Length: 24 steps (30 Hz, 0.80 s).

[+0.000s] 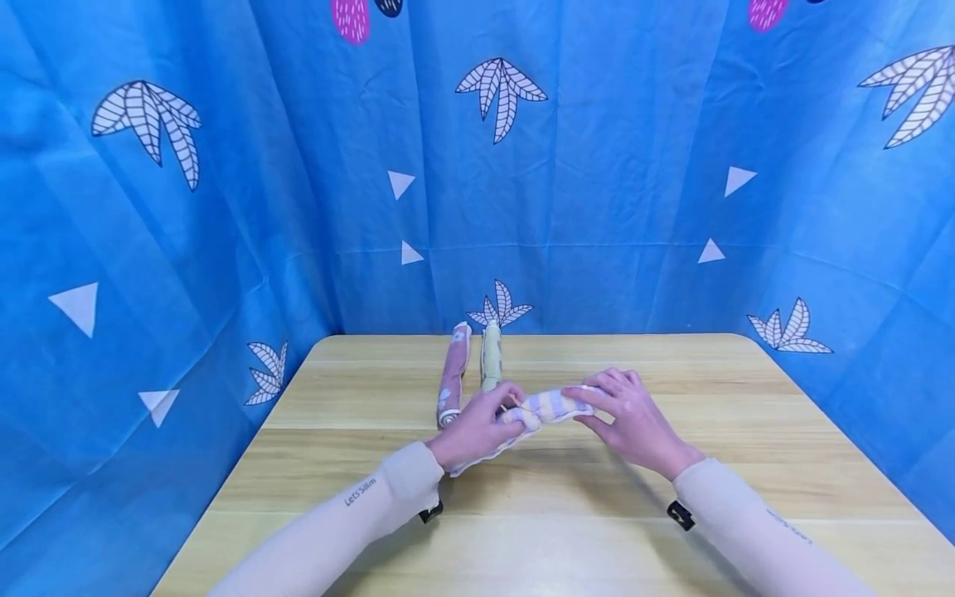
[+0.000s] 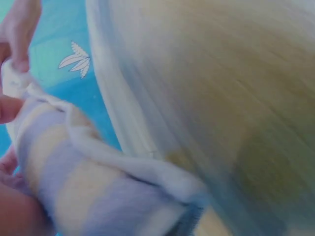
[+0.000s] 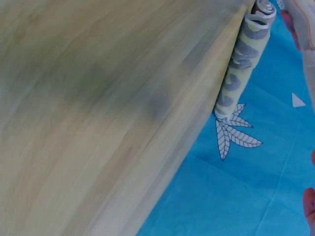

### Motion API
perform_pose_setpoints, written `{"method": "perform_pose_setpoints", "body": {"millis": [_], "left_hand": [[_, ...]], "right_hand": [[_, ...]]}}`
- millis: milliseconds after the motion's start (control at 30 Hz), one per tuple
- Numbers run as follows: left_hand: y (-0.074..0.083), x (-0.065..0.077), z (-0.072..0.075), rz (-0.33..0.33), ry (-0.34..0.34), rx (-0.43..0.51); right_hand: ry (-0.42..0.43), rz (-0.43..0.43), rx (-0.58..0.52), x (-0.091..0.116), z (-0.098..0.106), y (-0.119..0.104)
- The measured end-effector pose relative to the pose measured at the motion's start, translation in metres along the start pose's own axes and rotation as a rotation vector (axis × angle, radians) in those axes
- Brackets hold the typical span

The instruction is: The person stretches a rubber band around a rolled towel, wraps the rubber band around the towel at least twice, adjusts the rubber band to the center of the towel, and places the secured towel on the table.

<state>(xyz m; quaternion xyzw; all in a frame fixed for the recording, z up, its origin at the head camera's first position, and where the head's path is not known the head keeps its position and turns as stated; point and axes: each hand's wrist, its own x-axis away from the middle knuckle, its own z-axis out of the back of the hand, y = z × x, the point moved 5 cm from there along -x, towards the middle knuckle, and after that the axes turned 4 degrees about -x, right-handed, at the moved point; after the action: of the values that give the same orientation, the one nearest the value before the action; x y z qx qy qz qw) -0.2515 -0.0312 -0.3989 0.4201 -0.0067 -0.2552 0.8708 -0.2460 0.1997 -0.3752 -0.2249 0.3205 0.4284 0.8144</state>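
Observation:
A rolled towel (image 1: 550,406) with lilac and cream checks is held above the table, bent at the middle where it narrows. My left hand (image 1: 477,427) pinches it near that narrow part, where a thin tan strand shows; what the strand is, I cannot tell. The right hand (image 1: 634,419) grips the towel's right end between thumb and fingers. In the left wrist view the towel (image 2: 93,172) shows broad stripes and a white hem, with fingertips at the left edge. Only fingertips (image 3: 309,201) appear at the right edge of the right wrist view.
A rolled pink towel (image 1: 453,373) and a rolled green towel (image 1: 491,356) lie side by side at the back of the wooden table (image 1: 671,373), just beyond my left hand. Blue patterned curtains (image 1: 597,166) hang behind the table and along both sides.

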Motion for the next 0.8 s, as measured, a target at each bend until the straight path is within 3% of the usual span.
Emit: {"method": "perform_pose_setpoints", "body": {"millis": [267, 600, 700, 800], "left_hand": [[0.013, 0.004, -0.008, -0.210, 0.111, -0.503], [0.020, 0.002, -0.011, -0.251, 0.072, -0.621], [0.020, 0.003, -0.008, -0.319, 0.117, -0.672], [0.018, 0.006, 0.000, -0.381, 0.211, -0.759]], "right_hand": [[0.037, -0.085, -0.076, -0.003, 0.000, -0.001], [0.029, -0.182, -0.127, -0.005, -0.001, -0.003], [0.005, -0.286, -0.184, -0.007, -0.002, 0.003], [-0.006, -0.450, -0.303, -0.004, 0.000, 0.015]]}}
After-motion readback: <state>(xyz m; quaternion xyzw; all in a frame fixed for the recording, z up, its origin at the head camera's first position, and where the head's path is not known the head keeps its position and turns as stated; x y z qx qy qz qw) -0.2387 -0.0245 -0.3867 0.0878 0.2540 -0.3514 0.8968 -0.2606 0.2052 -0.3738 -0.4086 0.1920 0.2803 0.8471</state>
